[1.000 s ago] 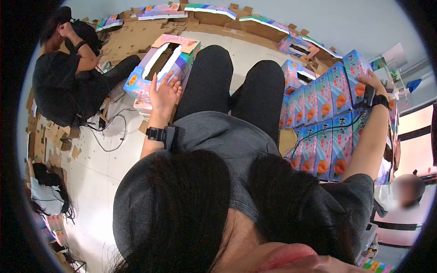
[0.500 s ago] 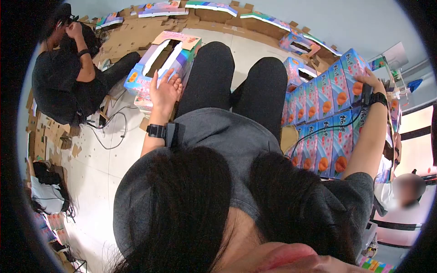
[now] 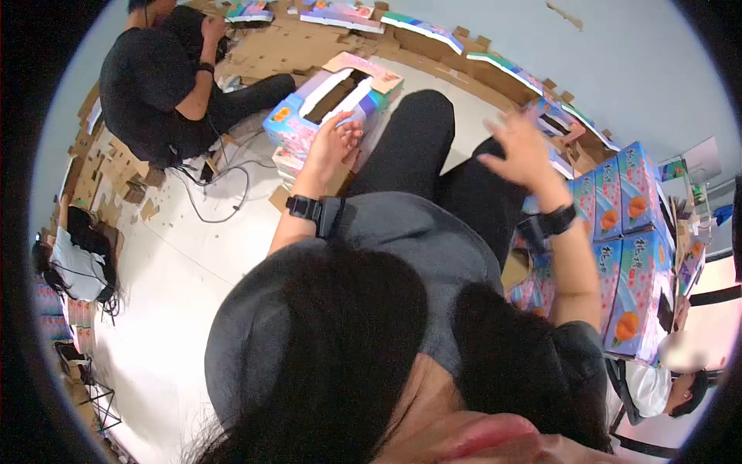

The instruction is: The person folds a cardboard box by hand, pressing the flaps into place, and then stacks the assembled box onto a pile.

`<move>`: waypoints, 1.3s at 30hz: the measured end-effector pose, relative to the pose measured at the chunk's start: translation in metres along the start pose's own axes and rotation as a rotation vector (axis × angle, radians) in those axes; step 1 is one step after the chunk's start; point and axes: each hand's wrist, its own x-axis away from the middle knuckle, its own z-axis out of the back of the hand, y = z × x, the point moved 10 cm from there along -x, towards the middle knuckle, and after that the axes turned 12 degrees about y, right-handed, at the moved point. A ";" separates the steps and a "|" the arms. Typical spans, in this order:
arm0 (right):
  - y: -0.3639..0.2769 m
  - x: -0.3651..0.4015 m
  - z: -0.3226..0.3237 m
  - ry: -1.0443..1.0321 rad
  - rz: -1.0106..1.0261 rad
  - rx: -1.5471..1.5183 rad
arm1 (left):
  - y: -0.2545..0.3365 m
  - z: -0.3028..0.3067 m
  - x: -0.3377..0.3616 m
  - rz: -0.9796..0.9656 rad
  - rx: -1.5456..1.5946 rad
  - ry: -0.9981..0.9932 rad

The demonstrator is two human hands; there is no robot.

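A colourful cardboard box [image 3: 292, 131] with orange fruit and pink blossom prints stands beside my left leg. A long opening shows in its top, edged with white flaps. My left hand [image 3: 336, 143] is at the near side of this box, palm turned up, fingers loosely bent and apart, with nothing in it. Over my right knee, my right hand [image 3: 519, 151] is raised with fingers spread, slightly blurred and holding nothing. To its right rises a stack of similar printed boxes [image 3: 635, 201], which my right forearm partly covers. Both wrists wear black straps.
A person in black [image 3: 151, 85] sits on the floor at the left, with a black cable [image 3: 246, 185] lying nearby. Flattened cardboard [image 3: 270, 50] and more printed boxes [image 3: 423, 32] line the wall. Another person in white [image 3: 648, 390] is at lower right.
My right hand has left the top of the box stack and moved left, over my knee. The view has turned to the right. My left hand stays beside the box.
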 end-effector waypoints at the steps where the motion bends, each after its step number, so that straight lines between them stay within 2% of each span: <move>1: -0.013 0.005 -0.022 0.001 -0.012 0.029 | 0.009 0.004 -0.001 -0.038 -0.039 0.003; 2: -0.011 0.014 -0.054 -0.006 -0.059 0.033 | 0.022 0.014 -0.001 -0.094 -0.194 0.103; 3: -0.012 0.026 -0.070 0.104 -0.103 0.004 | 0.037 0.024 -0.002 -0.148 -0.349 0.206; 4: -0.021 0.031 -0.071 0.076 -0.127 0.088 | 0.048 0.045 -0.016 -0.212 -0.533 0.318; 5: -0.025 0.031 -0.071 0.044 -0.155 0.172 | 0.055 0.069 -0.044 -0.419 -0.698 0.333; 8: -0.023 0.039 -0.055 0.241 -0.215 -0.076 | 0.056 0.077 -0.081 -0.574 -1.127 0.259; 10: -0.025 0.039 -0.050 0.241 -0.187 -0.059 | 0.047 0.063 -0.092 -0.648 -1.504 0.156; 13: -0.025 0.044 -0.049 0.223 -0.177 -0.074 | 0.007 0.099 -0.131 -0.678 -1.971 0.219; 14: -0.024 0.044 -0.050 0.225 -0.179 -0.081 | -0.007 0.114 -0.147 -0.626 -2.037 0.190; 18: -0.021 0.046 -0.054 0.244 -0.201 -0.089 | 0.006 0.094 -0.129 -0.554 -2.060 0.348; 21: -0.018 0.047 -0.054 0.242 -0.201 -0.081 | 0.016 0.085 -0.125 -0.611 -2.046 0.444; 27: -0.021 0.045 -0.053 0.244 -0.214 -0.095 | 0.024 0.057 -0.119 -0.321 -2.209 0.333; 32: -0.020 0.047 -0.053 0.245 -0.228 -0.120 | 0.038 0.056 -0.139 -0.343 -2.140 0.373; 34: -0.020 0.047 -0.053 0.258 -0.233 -0.126 | 0.053 0.041 -0.125 -0.363 -2.101 0.417; 38: -0.021 0.047 -0.046 0.323 -0.229 -0.172 | 0.090 0.027 -0.115 -0.374 -1.858 0.475; 39: -0.021 0.048 -0.042 0.373 -0.230 -0.205 | 0.101 0.021 -0.114 -0.469 -1.712 0.457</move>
